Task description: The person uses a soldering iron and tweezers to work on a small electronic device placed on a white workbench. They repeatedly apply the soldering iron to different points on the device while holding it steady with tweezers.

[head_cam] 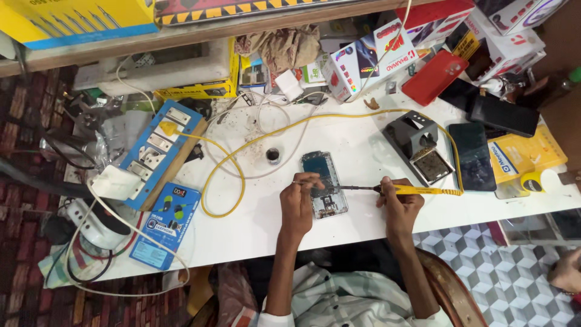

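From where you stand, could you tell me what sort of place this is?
Probably a phone repair bench: an opened phone lies under the hands, the right hand holds a yellow soldering iron, and its stand sits nearby.

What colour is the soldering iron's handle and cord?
Yellow, both the soldering iron handle held in the right hand and its cord; clearest in the head view.

White counter [363,145] carrying: blue power strip [158,151] at left; blue retail packet [164,225] near the front edge; small dark round pot [273,156] mid-counter; grey soldering stand [417,145]; dark phone [472,156] beside it; red case [434,77]; yellow box [525,154] at right.
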